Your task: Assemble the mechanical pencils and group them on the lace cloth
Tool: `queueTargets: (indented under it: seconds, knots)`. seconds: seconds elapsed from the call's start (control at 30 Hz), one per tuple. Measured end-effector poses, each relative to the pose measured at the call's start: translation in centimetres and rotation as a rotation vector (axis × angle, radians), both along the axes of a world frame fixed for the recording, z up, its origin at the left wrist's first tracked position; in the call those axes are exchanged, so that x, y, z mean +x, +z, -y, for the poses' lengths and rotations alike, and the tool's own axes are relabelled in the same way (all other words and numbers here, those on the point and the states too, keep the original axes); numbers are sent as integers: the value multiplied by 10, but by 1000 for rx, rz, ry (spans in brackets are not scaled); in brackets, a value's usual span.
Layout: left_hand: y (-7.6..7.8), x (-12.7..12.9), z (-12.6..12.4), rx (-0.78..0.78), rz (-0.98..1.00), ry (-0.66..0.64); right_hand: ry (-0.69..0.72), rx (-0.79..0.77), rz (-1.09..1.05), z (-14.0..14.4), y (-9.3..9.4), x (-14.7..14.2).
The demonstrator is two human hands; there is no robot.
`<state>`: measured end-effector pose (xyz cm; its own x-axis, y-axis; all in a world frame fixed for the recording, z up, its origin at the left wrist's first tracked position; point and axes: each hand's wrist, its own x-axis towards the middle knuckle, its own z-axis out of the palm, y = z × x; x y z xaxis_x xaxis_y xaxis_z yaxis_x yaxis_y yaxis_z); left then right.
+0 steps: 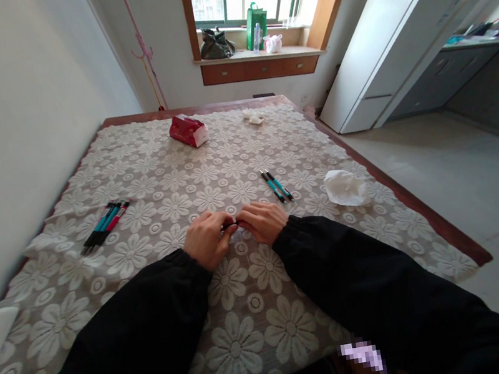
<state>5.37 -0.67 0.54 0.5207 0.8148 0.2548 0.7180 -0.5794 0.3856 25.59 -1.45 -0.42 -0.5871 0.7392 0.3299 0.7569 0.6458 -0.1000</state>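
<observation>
Evidently steadied from both ends, a thin black piece (229,224) sat between the left hand (210,238) and the right hand (262,220). Each hand pinched it with thumb and fingertips, probably because something so slim would have swung about in a single grip. The fingers hid most of it, so just what it was I could not tell. The other fingers curled in around it, which seemed to brace the pinch, low over the cloth (237,347). Just to the right of the piece and a little beyond it, a pair of pens (273,186) lay side by side, tips pointing away, apparently put there for easy reach. Well to its left, several more pens (106,220), teal, red and black, lay bunched with their tips toward the near side, perhaps so that they would stay together. To the right of the piece, farther out than the pair, was a crumpled tissue (347,187). Well beyond the piece stood a red pack (187,131), slightly left, and some white scraps (254,118), slightly right, both far enough off, it seemed, not to crowd the hands. Farthest beyond the piece were a green bag (256,25) and, off right, a fridge (371,60).
</observation>
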Motion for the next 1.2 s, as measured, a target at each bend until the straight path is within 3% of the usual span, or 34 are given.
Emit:
queueTargets:
  seconds: [0.13, 0.33, 0.6, 0.8, 1.03, 1.2]
  knots:
    - [0, 1, 0, 25, -54, -7, 3, -18, -21, 0, 0, -1]
    - [0, -1, 1, -23, 57, -34, -39, -67, -45, 3, 4, -1]
    - [1, 0, 0, 20, -51, -18, -20, 2, 27, 1, 3, -2]
    - [-1, 0, 0, -10, 77, -42, -8, -12, 17, -2, 0, 1]
    - [2, 2, 1, -1, -32, 21, -3, 14, 27, 0, -1, -1]
    - [-3, 0, -1, 7, 44, -54, -9, 21, -15, -2, -3, 1]
